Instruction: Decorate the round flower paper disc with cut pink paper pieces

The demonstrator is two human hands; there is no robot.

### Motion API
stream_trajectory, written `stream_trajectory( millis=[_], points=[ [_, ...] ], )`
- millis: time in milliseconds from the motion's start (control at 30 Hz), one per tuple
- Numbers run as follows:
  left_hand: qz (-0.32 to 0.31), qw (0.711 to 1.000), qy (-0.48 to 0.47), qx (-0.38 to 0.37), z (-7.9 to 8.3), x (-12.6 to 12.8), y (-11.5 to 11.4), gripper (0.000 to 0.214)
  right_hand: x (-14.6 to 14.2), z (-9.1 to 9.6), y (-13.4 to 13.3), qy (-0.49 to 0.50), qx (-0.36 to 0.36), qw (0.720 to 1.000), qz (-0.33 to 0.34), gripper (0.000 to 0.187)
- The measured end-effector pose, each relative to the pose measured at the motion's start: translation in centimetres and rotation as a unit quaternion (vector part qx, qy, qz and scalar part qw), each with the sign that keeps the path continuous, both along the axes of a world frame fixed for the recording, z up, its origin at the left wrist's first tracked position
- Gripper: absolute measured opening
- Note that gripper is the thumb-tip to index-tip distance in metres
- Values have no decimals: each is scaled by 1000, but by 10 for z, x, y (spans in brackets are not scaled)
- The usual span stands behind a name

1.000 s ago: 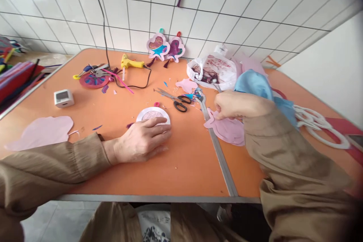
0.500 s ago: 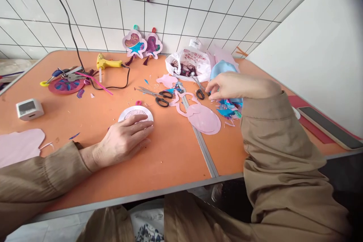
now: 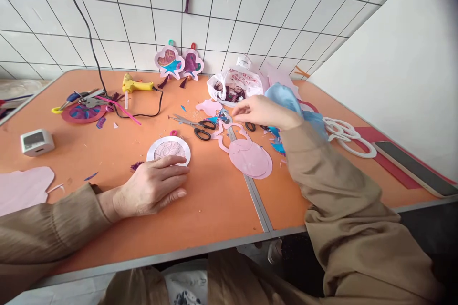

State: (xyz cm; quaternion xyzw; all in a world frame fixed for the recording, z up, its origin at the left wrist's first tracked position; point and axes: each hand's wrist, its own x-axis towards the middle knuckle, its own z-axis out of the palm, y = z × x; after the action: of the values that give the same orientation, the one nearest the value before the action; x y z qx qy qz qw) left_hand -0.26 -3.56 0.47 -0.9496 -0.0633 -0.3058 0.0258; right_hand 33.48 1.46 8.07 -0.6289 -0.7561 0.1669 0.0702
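My left hand (image 3: 143, 190) rested on the white disc (image 3: 154, 147) on the table (image 3: 211, 209), fingers loosely apart, seemingly to steady it. My right hand (image 3: 268, 110) hung near the scissors (image 3: 184, 119) (pinched or not, I could not tell), short of the plastic bag (image 3: 250, 83).

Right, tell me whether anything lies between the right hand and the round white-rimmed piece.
One pair of scissors lies on the table between the right hand and the white-rimmed piece, with the pink cutout's edge beside it. The hand appears raised, so neither may block it. The left hand covers part of the piece.
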Motion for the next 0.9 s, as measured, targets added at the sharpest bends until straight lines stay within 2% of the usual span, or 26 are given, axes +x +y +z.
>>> stream_trajectory(
  millis=[167, 267, 333, 433, 533, 600, 667, 700, 800, 833, 867, 900],
  points=[
    [1, 1000, -7, 1, -1, 0, 0, 22, -28, -20, 47, -29, 87, 996, -8, 37],
    [-2, 1000, -11, -5, -1, 1, -1, 21, -39, -30, 68, -32, 91, 995, -3, 39],
    [-5, 1000, -14, -13, -1, 1, -1, 22, -44, -34, 77, -29, 79, 996, -7, 29],
    [-9, 999, -17, -31, 0, 1, 0, 24, -46, -33, 83, -11, 72, 997, -21, 3],
    [-12, 996, -21, -89, 1, 0, 0, 26, -44, -24, 82, 33, 74, 996, -38, 12],
    [-12, 983, -40, -176, 4, -1, 0, 29, -42, -15, 78, 78, 60, 994, -46, 11],
    [20, 945, -79, -318, 10, -2, 0, 34, -43, -5, 72, 129, 32, 990, -48, 9],
    [48, 908, -106, -403, 13, -3, 1, 40, -45, 0, 69, 154, 17, 987, -47, 9],
    [127, 747, -196, -623, 30, -2, 12, 60, -55, 13, 55, 215, -12, 976, -33, 9],
    [144, 702, -222, -661, 38, -2, 17, 64, -60, 17, 50, 230, -17, 973, -28, 8],
    [175, 670, -251, -677, 46, 0, 23, 62, -65, 21, 45, 243, -20, 970, -19, 7],
    [214, 652, -294, -665, 56, 2, 30, 57, -70, 25, 40, 252, -23, 967, -8, 7]
  ],
)
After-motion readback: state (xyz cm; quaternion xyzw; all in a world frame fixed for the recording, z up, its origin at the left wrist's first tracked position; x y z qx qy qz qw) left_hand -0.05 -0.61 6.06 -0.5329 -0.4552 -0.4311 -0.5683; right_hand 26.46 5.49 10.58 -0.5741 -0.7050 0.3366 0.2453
